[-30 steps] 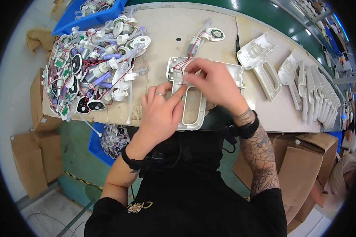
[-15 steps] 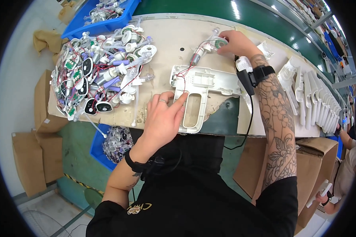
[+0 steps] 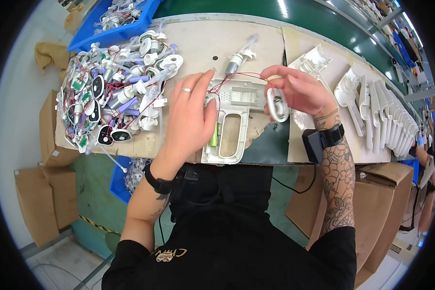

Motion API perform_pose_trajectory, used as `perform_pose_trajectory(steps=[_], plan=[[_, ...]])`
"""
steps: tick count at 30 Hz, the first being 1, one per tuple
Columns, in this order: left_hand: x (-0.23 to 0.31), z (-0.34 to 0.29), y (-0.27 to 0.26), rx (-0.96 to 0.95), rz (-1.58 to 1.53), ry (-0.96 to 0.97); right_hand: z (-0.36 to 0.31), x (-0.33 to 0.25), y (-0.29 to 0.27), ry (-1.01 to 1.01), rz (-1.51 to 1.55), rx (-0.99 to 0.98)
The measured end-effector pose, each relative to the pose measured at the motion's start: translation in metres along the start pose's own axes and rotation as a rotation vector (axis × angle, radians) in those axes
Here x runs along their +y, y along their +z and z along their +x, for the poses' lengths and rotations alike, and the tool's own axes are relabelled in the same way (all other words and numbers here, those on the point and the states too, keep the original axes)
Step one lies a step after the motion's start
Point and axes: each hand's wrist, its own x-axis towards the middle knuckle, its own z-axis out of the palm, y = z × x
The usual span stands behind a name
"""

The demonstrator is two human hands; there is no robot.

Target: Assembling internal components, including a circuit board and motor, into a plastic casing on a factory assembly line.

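Observation:
A white plastic housing half [image 3: 246,121] with a looped handle lies on the table in front of me. A green cylinder [image 3: 213,135] lies in its left handle arm, partly under my thumb. My left hand [image 3: 189,113] rests over the housing's left end, fingers stretched out and thumb apart; what lies under the palm is hidden. Over the housing's right part, my right hand [image 3: 302,92] grips an oval white cap [image 3: 277,105] with a circuit board inside. Red wires [image 3: 246,74] run from it towards the housing's left end. Beyond the housing lies a small motor pump [image 3: 237,60] with clear tubing.
To the left, a heap of motor assemblies [image 3: 116,92] with wires and tubes covers the table. A blue bin [image 3: 150,24] stands behind it. At right, several white housing shells [image 3: 377,106] stand in a row, with another shell piece [image 3: 311,60] nearer. Cardboard boxes [image 3: 362,203] stand below.
My right hand has come nearer and brought the oval cap away from the pump. My left hand has shifted up and left over the housing. The green cylinder now shows in the handle.

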Motion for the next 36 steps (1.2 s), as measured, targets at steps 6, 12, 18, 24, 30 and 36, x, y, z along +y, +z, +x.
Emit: perform_pose_trajectory(steps=[6, 12, 18, 24, 30, 36], plan=[[-0.016, 0.008, 0.011, -0.071, 0.091, 0.050, 0.018, -0.002, 0.019, 0.169, -0.203, 0.345], [-0.021, 0.005, 0.009, -0.091, 0.056, -0.015, 0.015, -0.009, 0.023, 0.092, -0.630, 0.474], [-0.020, 0.007, 0.012, -0.126, 0.068, -0.026, 0.018, -0.009, 0.034, 0.112, -0.936, 0.492], [-0.021, 0.011, 0.011, -0.154, 0.017, -0.040, 0.016, -0.005, 0.040, 0.047, -1.011, 0.499], [-0.006, 0.036, 0.019, -0.092, -0.103, 0.095, 0.034, -0.007, 0.041, -0.083, -1.014, 0.352], [-0.013, 0.055, 0.024, -0.138, -0.053, -0.033, 0.064, -0.024, 0.037, -0.065, -0.986, 0.259]])
